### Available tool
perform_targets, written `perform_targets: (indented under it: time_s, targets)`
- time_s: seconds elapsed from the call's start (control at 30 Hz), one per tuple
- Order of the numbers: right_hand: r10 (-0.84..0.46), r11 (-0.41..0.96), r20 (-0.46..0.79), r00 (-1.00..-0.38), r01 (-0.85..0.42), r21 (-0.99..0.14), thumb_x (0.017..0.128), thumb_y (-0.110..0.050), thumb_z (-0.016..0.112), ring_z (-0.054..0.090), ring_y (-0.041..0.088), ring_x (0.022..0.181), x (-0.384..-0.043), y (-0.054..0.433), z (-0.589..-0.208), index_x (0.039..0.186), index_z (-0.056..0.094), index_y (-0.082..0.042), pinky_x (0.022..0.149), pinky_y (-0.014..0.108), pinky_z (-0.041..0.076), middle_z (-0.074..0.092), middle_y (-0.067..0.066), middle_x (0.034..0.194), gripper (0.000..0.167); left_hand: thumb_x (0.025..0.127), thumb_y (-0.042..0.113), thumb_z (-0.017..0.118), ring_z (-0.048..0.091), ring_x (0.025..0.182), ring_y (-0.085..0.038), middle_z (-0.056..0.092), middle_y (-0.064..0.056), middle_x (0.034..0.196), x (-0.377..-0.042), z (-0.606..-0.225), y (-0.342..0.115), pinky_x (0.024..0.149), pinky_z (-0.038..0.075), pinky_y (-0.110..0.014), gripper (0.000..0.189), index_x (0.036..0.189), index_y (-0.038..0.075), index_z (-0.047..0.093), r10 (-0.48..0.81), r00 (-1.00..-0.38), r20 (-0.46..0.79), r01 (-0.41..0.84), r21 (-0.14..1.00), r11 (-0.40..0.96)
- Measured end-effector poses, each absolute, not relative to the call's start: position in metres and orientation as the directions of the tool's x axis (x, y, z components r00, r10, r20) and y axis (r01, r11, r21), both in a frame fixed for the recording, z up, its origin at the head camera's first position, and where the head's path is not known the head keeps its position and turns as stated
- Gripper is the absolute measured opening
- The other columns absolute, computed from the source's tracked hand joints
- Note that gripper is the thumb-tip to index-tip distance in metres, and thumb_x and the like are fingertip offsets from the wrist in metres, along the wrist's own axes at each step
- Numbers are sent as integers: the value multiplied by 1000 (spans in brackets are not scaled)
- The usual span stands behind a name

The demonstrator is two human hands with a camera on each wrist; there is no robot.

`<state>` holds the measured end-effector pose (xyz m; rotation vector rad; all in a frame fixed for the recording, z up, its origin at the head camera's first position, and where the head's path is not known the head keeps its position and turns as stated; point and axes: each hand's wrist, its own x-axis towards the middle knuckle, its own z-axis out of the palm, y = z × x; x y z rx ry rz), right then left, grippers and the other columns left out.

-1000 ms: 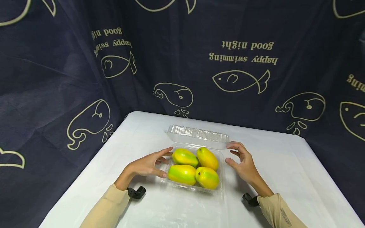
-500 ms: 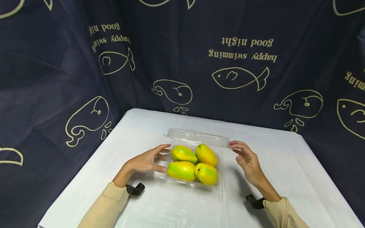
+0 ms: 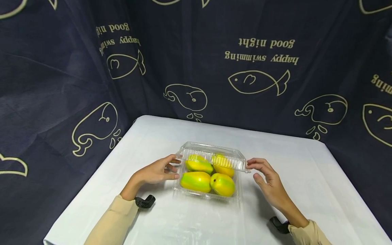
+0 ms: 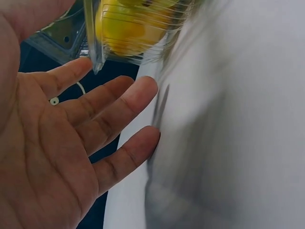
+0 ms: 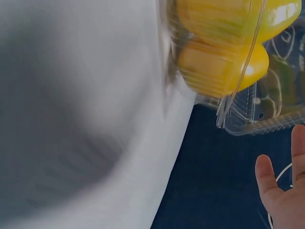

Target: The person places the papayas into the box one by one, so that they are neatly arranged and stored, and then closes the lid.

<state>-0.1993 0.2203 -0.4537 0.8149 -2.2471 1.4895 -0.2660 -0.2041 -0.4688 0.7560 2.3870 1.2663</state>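
Observation:
A clear plastic clamshell box (image 3: 203, 195) holds several yellow-green mangoes (image 3: 196, 181). Its hinged ribbed lid (image 3: 214, 148) is tilted forward over the back mangoes, partly lowered. At the box's left side is my left hand (image 3: 155, 172), thumb and fingers spread and extended, fingertips right at the lid's and box's edge. My right hand (image 3: 267, 182) has its fingertips at the lid's right front corner, thumb apart from the fingers. In the left wrist view the palm (image 4: 52, 138) faces the box; the right wrist view has extended fingertips (image 5: 266, 167) just below the lid.
The box stands mid-table on a white cloth (image 3: 306, 177). Dark blue curtains (image 3: 214, 75) with fish and whale drawings hang behind and at both sides. A black wrist strap (image 3: 145, 202) is on the left wrist, another (image 3: 280, 225) on the right.
The lid has swung from leaning back to tilting forward over the back mangoes. The right hand has moved along with its right corner; the left hand has stayed beside the box.

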Motion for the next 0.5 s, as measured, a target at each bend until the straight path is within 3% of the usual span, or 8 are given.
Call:
perform_targets:
  time_s: [0.27, 0.5]
  targets:
    - [-290, 355, 546, -786, -618, -701, 94, 8, 58, 49, 10, 125, -191, 217, -456, 113, 66, -10, 108, 15, 34, 56, 10, 130, 28, 96, 36, 68, 61, 121, -24, 49, -6, 150, -264, -467, -210, 104, 50, -44, 69, 155, 20, 36, 597, -802, -32, 321, 819, 476]
    - [-282, 386, 555, -783, -622, -682, 95, 10, 55, 50, 9, 123, -189, 217, -462, 110, 67, -12, 106, 13, 34, 57, 10, 127, 29, 108, 38, 41, 64, 119, -23, 55, -7, 146, -264, -467, -214, 109, 44, -49, 48, 152, 20, 41, 595, -803, -20, 324, 824, 465]
